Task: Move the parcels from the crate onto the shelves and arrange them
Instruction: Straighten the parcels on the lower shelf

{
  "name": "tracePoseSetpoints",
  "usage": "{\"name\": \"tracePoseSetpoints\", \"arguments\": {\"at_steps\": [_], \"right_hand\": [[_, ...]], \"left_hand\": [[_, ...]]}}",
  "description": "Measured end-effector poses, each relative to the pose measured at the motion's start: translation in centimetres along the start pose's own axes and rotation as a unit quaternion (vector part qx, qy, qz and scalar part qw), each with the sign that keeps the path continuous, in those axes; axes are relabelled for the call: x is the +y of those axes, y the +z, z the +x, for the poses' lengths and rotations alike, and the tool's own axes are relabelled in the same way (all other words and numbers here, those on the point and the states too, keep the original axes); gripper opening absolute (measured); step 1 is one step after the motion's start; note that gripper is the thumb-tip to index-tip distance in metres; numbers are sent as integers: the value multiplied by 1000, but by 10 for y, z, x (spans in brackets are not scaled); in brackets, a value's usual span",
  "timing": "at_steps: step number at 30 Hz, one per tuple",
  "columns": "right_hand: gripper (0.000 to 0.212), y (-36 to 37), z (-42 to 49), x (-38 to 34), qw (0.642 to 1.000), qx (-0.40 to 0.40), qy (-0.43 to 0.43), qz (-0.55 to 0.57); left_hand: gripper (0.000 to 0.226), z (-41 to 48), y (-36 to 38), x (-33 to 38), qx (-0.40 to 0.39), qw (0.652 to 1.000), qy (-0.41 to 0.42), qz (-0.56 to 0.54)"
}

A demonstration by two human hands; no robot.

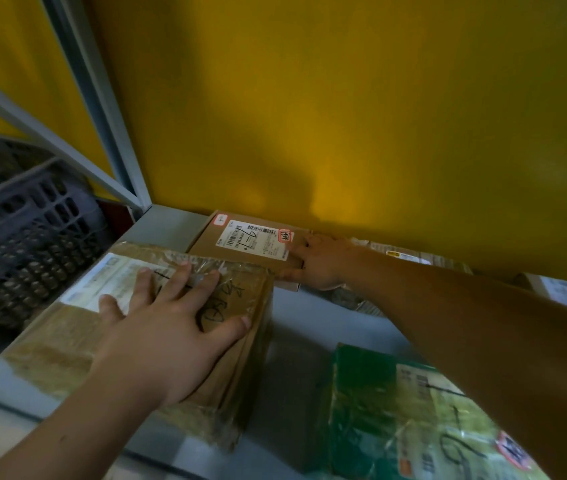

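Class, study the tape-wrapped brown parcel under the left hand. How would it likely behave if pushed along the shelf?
Low and wide, the tape-wrapped brown parcel should slide, not tip. Glossy tape on the smooth shelf probably makes it slippery. The left hand presses flat without denting it, so it seems fairly stiff.

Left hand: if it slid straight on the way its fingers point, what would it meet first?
Probably the labelled cardboard box behind the taped parcel the left hand lies on; heights are unclear, so it might pass over to the yellow wall.
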State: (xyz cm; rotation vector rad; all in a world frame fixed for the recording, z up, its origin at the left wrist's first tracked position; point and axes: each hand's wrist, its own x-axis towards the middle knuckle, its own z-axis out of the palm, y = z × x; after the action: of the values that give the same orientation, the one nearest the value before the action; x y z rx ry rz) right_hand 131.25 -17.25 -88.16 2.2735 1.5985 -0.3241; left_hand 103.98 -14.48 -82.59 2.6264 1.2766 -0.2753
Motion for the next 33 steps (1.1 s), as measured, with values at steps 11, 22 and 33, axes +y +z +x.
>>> {"name": "tracePoseSetpoints", "arguments": {"at_steps": [11,22,33], "right_hand": [[64,-51,-132,-12,995,17,15,97],[109,-3,-284,-35,990,-31,69,120],[109,8,-265,-46,990,1,107,92]], "left_hand": [[83,1,-1,-1,7,999,15,-30],[85,-11,-2,0,95,992,70,-37],[104,-7,2,-8,54,993,103,6]]}}
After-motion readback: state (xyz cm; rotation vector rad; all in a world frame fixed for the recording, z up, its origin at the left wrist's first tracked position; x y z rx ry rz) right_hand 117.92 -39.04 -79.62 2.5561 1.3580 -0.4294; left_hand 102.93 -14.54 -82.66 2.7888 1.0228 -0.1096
